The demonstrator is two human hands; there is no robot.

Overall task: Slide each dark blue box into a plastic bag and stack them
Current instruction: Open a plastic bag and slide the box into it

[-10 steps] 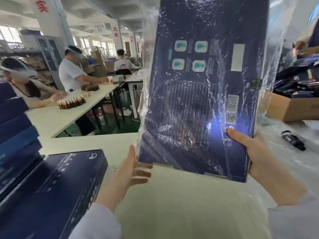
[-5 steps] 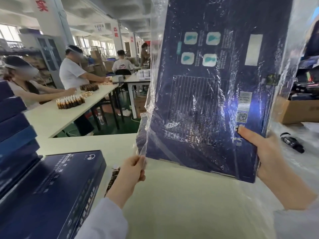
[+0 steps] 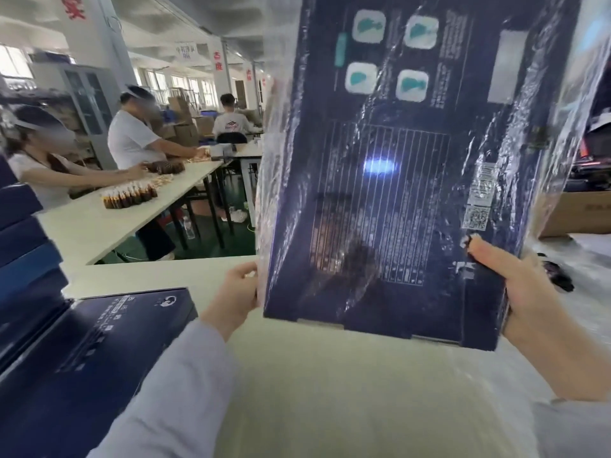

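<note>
Head view: the person holds a dark blue box (image 3: 396,193) up in the air above a pale table (image 3: 330,391), upright and leaning slightly, its printed face toward the camera. The face shows four pale icons, a lined table of text and a barcode label. A clear plastic bag (image 3: 264,180) covers the box; its crinkled film lies over the print and stands out past the box's left and right sides. Whether the film also encloses the bottom edge cannot be told.

The right hand (image 3: 525,299) grips the box's lower right corner, with the thumb (image 3: 486,256) pressed on the printed face and the fingers hidden behind. The left hand (image 3: 236,292) pinches the bag's left edge just beside the box's lower left corner, fingers curled on the film.

To the left, a second dark blue box (image 3: 99,342) lies flat on the table, and a stack of blue boxes (image 3: 23,246) rises at the frame's edge. A cardboard carton (image 3: 575,209) sits at the right, and a small dark object (image 3: 558,276) lies near the right hand. Beyond, people sit at a long table (image 3: 99,226) bearing brown bottles (image 3: 129,198).
</note>
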